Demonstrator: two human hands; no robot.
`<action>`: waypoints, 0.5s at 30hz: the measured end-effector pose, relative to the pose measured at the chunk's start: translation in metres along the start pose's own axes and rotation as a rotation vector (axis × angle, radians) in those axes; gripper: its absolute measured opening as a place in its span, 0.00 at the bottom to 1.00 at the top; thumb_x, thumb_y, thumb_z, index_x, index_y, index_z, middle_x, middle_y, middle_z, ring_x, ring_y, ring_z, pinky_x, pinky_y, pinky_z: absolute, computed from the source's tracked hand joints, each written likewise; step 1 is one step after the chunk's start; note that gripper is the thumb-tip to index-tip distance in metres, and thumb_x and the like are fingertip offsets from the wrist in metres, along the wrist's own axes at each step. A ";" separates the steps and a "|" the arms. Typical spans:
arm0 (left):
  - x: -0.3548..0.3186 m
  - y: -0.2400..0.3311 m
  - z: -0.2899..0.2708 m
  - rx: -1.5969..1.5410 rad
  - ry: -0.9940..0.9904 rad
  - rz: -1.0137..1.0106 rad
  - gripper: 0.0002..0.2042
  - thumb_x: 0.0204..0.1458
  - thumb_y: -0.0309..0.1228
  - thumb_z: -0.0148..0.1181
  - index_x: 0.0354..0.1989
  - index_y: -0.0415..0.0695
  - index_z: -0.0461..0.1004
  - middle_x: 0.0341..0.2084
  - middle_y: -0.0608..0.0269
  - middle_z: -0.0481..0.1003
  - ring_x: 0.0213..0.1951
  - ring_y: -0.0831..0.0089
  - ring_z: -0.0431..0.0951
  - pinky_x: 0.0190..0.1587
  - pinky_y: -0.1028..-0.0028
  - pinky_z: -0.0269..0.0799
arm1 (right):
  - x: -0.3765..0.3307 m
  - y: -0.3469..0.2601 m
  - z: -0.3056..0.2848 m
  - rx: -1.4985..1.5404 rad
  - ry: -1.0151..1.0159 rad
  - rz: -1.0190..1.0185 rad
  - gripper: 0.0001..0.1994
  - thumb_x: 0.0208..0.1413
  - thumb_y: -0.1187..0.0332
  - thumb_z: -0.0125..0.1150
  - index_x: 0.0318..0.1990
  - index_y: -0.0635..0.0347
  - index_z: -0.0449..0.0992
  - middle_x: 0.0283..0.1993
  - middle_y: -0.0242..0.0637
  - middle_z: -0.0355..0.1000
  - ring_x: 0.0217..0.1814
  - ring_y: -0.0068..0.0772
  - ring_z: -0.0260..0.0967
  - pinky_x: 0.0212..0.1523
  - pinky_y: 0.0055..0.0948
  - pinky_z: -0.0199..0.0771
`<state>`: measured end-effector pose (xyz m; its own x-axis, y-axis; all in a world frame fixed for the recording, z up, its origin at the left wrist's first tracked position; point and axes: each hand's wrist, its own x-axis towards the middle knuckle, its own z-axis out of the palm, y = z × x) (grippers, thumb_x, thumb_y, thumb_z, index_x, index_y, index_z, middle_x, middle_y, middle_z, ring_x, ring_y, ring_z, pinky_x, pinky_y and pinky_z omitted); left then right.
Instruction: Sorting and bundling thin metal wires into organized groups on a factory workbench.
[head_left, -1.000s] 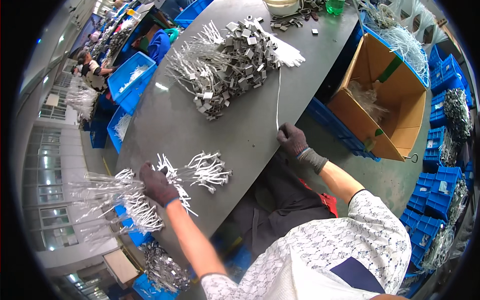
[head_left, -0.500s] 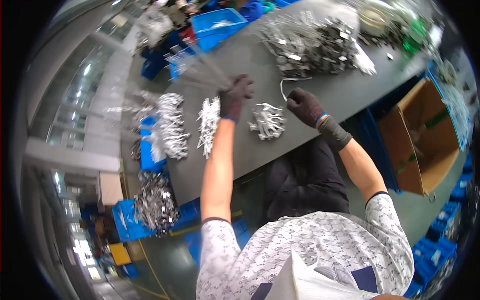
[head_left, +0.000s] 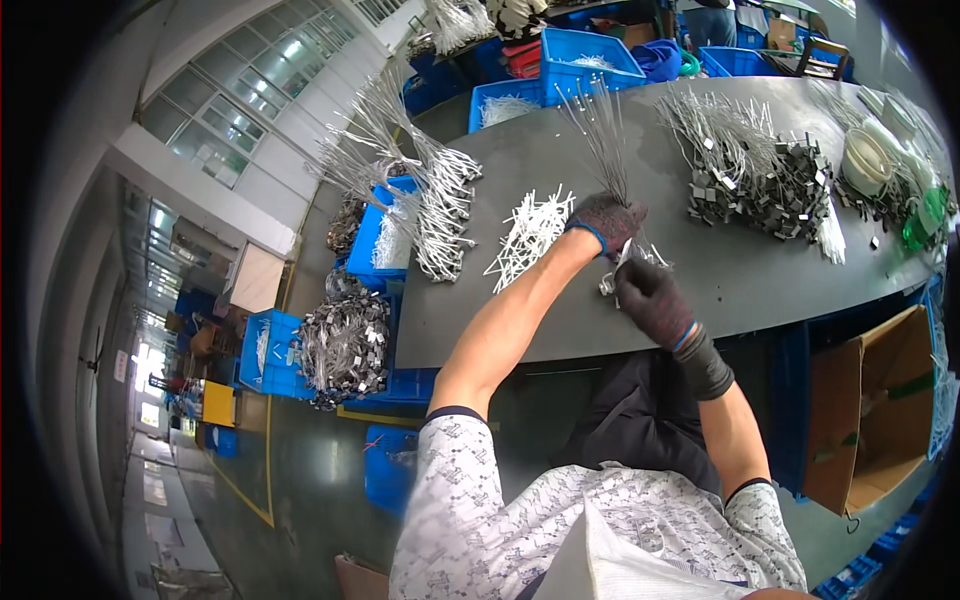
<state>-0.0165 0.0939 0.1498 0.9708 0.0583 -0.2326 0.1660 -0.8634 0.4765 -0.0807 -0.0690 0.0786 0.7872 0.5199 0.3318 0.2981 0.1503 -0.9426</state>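
My left hand (head_left: 612, 222), in a dark glove, is closed around a bundle of thin grey wires (head_left: 600, 140) that fans out beyond it toward the far side. Just below and right, my gloved right hand (head_left: 655, 302) is closed, its fingertips close to the left hand. A small white piece shows between the hands; what the right fingers grip is not clear. A small pile of white-ended pieces (head_left: 607, 285) lies partly hidden under both hands. Left of them is a loose pile of short white tubes (head_left: 530, 238) on the grey table (head_left: 480, 320).
Bundled wires with white ends (head_left: 445, 205) lie at the table's left edge. A big heap of wires with dark tags (head_left: 765, 185) is at right, near a round tub (head_left: 866, 160). Blue bins (head_left: 590, 68) stand beyond; an open cardboard box (head_left: 870, 410) sits lower right.
My hands have come together over the small pile. The left hand's wires swung from pointing far left to nearly straight away from me. The whole view has also turned.
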 end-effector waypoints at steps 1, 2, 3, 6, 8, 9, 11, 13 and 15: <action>0.003 -0.013 0.003 0.007 0.009 -0.015 0.18 0.58 0.44 0.51 0.42 0.44 0.81 0.33 0.42 0.81 0.32 0.46 0.82 0.39 0.53 0.77 | -0.001 0.009 0.011 -0.077 -0.030 -0.046 0.06 0.58 0.69 0.60 0.38 0.62 0.75 0.26 0.37 0.72 0.30 0.29 0.72 0.34 0.33 0.74; 0.004 -0.028 0.009 -0.321 -0.068 -0.023 0.18 0.59 0.44 0.52 0.46 0.45 0.80 0.32 0.47 0.82 0.32 0.53 0.83 0.35 0.56 0.76 | 0.001 0.015 0.020 -0.154 -0.058 -0.092 0.07 0.55 0.70 0.62 0.39 0.61 0.76 0.27 0.42 0.74 0.30 0.35 0.75 0.35 0.36 0.75; 0.003 -0.024 0.013 -0.652 -0.164 -0.012 0.17 0.61 0.44 0.53 0.49 0.47 0.79 0.31 0.51 0.83 0.32 0.59 0.84 0.31 0.58 0.75 | 0.002 0.019 0.020 -0.155 -0.048 -0.086 0.07 0.55 0.70 0.62 0.39 0.61 0.76 0.27 0.42 0.74 0.30 0.35 0.75 0.35 0.36 0.75; 0.011 -0.022 0.008 -0.700 -0.313 -0.164 0.16 0.63 0.45 0.54 0.50 0.49 0.78 0.28 0.60 0.81 0.24 0.73 0.76 0.24 0.69 0.68 | 0.005 0.014 0.022 -0.566 -0.039 -0.121 0.09 0.52 0.71 0.64 0.42 0.57 0.76 0.31 0.45 0.77 0.33 0.49 0.78 0.33 0.41 0.77; 0.014 -0.031 0.008 -0.661 -0.293 -0.215 0.16 0.63 0.46 0.54 0.49 0.49 0.78 0.27 0.60 0.80 0.20 0.74 0.72 0.22 0.71 0.65 | -0.003 0.018 0.024 -0.449 0.113 -0.175 0.10 0.53 0.71 0.64 0.44 0.58 0.76 0.34 0.44 0.77 0.34 0.47 0.79 0.35 0.39 0.77; 0.011 -0.026 0.009 -0.673 -0.300 -0.239 0.16 0.63 0.46 0.54 0.48 0.49 0.78 0.26 0.61 0.79 0.19 0.74 0.69 0.22 0.71 0.65 | -0.004 0.019 0.022 -0.344 0.285 -0.210 0.12 0.54 0.71 0.63 0.46 0.59 0.76 0.36 0.44 0.78 0.35 0.46 0.79 0.37 0.36 0.77; 0.010 -0.013 0.005 -0.681 -0.306 -0.260 0.16 0.62 0.47 0.53 0.47 0.48 0.78 0.25 0.62 0.78 0.18 0.74 0.66 0.22 0.70 0.64 | 0.002 0.018 0.013 -0.180 0.399 -0.110 0.13 0.57 0.69 0.62 0.49 0.58 0.74 0.38 0.42 0.78 0.33 0.40 0.77 0.33 0.34 0.76; 0.004 -0.009 0.010 -0.818 -0.267 -0.263 0.15 0.58 0.46 0.60 0.36 0.46 0.77 0.21 0.64 0.74 0.16 0.79 0.60 0.18 0.75 0.52 | -0.001 0.012 0.009 0.155 0.602 0.108 0.15 0.64 0.63 0.59 0.54 0.58 0.72 0.40 0.39 0.77 0.30 0.27 0.75 0.26 0.30 0.75; 0.003 -0.013 0.014 -0.877 -0.260 -0.276 0.15 0.57 0.45 0.60 0.36 0.45 0.78 0.20 0.66 0.74 0.16 0.79 0.60 0.18 0.74 0.53 | -0.001 0.009 0.009 0.467 0.423 0.386 0.19 0.65 0.60 0.59 0.58 0.58 0.69 0.44 0.40 0.76 0.28 0.27 0.74 0.23 0.25 0.72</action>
<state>-0.0182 0.0985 0.1307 0.8267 -0.0005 -0.5626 0.5565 -0.1463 0.8179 -0.0834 -0.0608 0.0691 0.9586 0.2535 -0.1299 -0.2289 0.4139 -0.8811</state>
